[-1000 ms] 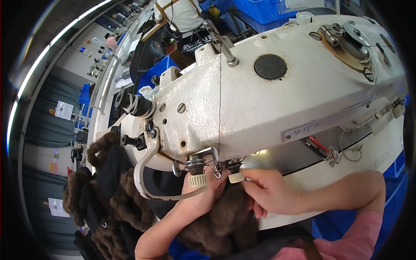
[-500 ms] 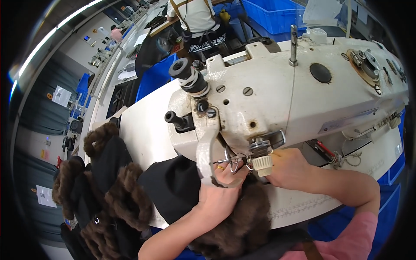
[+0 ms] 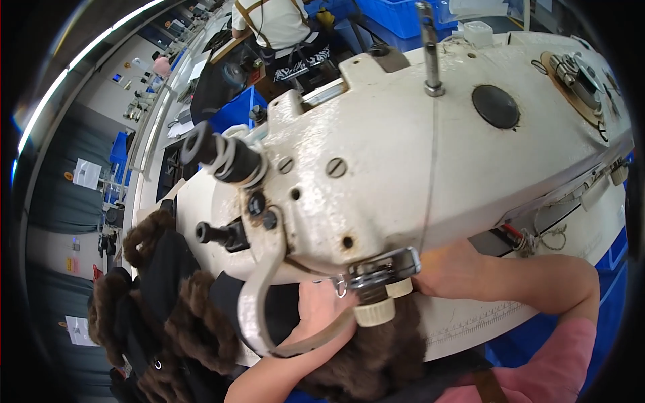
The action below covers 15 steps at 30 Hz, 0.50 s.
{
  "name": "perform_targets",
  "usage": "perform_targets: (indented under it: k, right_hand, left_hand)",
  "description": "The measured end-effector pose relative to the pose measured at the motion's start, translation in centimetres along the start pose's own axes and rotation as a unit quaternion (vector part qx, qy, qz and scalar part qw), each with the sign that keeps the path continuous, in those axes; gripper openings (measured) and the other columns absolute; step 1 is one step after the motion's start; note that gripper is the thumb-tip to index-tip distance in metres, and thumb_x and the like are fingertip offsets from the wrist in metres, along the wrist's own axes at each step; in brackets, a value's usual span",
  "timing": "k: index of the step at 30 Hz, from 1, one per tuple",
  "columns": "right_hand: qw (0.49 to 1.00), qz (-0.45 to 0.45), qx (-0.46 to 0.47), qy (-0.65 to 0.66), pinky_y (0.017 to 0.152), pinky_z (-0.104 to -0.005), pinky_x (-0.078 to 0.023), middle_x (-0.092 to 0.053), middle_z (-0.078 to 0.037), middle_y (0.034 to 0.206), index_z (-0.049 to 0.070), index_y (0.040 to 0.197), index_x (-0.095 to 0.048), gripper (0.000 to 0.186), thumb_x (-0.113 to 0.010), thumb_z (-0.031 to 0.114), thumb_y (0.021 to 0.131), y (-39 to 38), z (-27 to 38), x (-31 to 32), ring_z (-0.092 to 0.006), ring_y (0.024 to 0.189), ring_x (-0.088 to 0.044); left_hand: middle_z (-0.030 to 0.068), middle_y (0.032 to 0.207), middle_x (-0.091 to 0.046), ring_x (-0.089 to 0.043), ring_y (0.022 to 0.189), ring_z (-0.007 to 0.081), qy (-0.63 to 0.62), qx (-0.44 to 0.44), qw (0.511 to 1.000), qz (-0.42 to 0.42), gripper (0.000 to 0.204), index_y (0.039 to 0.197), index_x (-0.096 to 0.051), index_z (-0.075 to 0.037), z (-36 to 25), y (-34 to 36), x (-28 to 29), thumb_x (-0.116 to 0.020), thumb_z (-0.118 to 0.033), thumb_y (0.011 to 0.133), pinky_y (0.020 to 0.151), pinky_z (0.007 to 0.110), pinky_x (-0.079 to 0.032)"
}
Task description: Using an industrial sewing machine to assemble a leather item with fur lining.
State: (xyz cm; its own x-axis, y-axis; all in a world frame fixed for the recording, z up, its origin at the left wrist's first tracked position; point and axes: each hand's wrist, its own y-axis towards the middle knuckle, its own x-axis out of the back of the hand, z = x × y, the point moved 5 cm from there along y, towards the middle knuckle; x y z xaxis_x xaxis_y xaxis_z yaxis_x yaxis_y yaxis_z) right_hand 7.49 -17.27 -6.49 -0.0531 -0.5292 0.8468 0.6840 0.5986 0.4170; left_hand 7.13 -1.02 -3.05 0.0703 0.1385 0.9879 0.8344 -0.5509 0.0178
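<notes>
A white sewing machine [image 3: 376, 148] stands large in front of me. My left hand [image 3: 319, 302] lies on the black fabric under its head, behind the curved lever [image 3: 250, 309]; the fingers are mostly hidden. To the right of the cream knob [image 3: 374, 313], my right hand [image 3: 449, 270] reaches beneath the machine, its fingers out of sight. Between the hands and toward me hangs brown fur trim [image 3: 379, 356], apparently joined to the black fabric [image 3: 225, 295]. What either hand grips cannot be made out.
More black pieces with brown fur [image 3: 201, 322] are heaped left of the white machine table [image 3: 463, 329]. Thread ends and a red-handled tool [image 3: 514, 235] lie under the machine arm. Blue bins [image 3: 235, 114] stand beyond, near a seated person in white [image 3: 275, 27].
My view has moved closer, so the machine head looks larger and lower left in the picture. It now covers more of both hands; the left fingers, partly seen before, are hidden.
</notes>
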Motion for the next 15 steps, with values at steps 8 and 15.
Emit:
perform_targets:
  k: [8,15]
  right_hand:
    - [0.995,-0.052,0.043,-0.067,0.056,-0.0305,-0.05,-0.061,-0.004,0.077,0.001,0.098,-0.063,0.025,-0.06,0.014,0.076,0.2,0.6,-0.5,-0.0185,0.068,-0.063]
    - [0.993,-0.08,0.061,-0.056,0.049,-0.0305,-0.048,-0.059,-0.005,0.071,0.003,0.082,-0.064,0.014,-0.061,0.014,0.074,0.5,1.0,-1.1,-0.0173,0.061,-0.061]
  left_hand:
    - [0.0139,0.1,-0.069,-0.067,0.095,0.0291,0.068,0.062,0.995,-0.032,0.018,0.103,-0.069,-0.002,1.8,0.0,-1.4,-0.067,-0.001,0.085,0.076,0.036,-0.052]
    - [0.0126,0.098,-0.068,-0.065,0.089,0.0248,-0.07,0.059,0.993,-0.079,0.029,0.109,-0.068,-0.004,1.6,0.3,0.6,-0.066,0.009,0.083,0.079,0.033,-0.051]
